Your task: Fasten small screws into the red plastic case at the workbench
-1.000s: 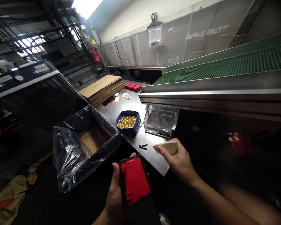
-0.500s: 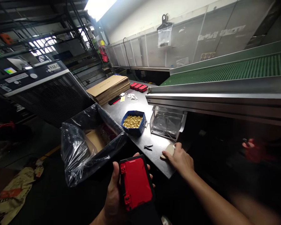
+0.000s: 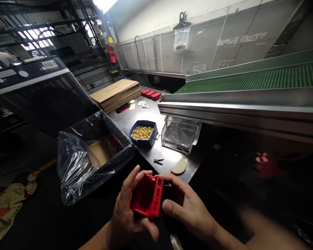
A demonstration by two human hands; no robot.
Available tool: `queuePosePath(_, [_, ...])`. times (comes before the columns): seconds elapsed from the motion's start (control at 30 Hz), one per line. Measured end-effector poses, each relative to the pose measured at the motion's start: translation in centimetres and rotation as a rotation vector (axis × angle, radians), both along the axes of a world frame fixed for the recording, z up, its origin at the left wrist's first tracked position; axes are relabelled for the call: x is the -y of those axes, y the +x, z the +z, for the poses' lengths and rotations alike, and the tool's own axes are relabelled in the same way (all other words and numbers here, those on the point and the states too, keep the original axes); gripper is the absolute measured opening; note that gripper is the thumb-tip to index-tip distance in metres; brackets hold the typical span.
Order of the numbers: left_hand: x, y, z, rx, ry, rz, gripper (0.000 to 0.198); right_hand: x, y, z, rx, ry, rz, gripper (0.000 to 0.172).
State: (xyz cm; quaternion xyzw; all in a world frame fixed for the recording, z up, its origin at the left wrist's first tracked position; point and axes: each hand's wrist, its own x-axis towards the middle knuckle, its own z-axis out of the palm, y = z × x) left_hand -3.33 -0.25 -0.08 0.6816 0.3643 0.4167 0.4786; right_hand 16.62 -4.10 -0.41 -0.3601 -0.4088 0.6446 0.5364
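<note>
While the left hand (image 3: pixel 125 211) grips the red case (image 3: pixel 157 201), the right hand (image 3: pixel 191 207) clasps its side; a pale pad (image 3: pixel 179 166) lies beyond.

Label (image 3: pixel 49 64) on dark panel (image 3: pixel 34 71), blurry, perhaps "MAR"

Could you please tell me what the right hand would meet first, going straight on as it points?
The right hand would meet the red case first; they seem to touch, though depth is unclear. Beyond lies the left hand.

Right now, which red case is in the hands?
The near red case, between the left hand and right hand, hollow side showing; the other red cases lie on the table, beyond the blue bin.
</note>
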Motion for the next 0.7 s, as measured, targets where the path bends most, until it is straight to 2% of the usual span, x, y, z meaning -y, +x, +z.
queuePosePath(0.13, [0.0, 0.2, -0.1, -0.033, 0.024, -0.013, 0.151, 0.0, -0.2, 0.0, -0.086, -0.009, 0.023, 0.061])
queuePosePath(0.23, [0.2, 0.1, -0.5, 0.036, -0.013, -0.031, 0.131, 0.4, -0.4, 0.4, -0.091, 0.001, 0.029, 0.054])
queuePosePath(0.37, [0.4, -0.1, -1.2, 0.127, -0.026, -0.001, 0.107, 0.7, -0.3, 0.5, -0.059, 0.029, -0.014, 0.035])
queuePosePath(0.5, [0.7, 0.0, -1.4, 0.196, 0.001, 0.039, 0.099, 0.7, -0.2, 0.3, 0.056, 0.177, 0.001, 0.057])
queuePosePath(0.53, [0.8, 0.0, -1.5, 0.212, -0.014, 0.043, 0.098, 0.7, -0.2, 0.2, 0.081, 0.187, -0.007, 0.058])
queuePosePath(0.63, [1.0, 0.0, -2.0, 0.228, -0.064, 0.047, 0.103, 0.6, -0.3, 0.0, 0.115, 0.082, -0.062, 0.034])
queuePosePath(0.7, [0.9, -0.1, -2.5, 0.236, -0.075, 0.042, 0.107, 0.6, -0.3, 0.0, 0.130, 0.001, -0.095, 0.037])
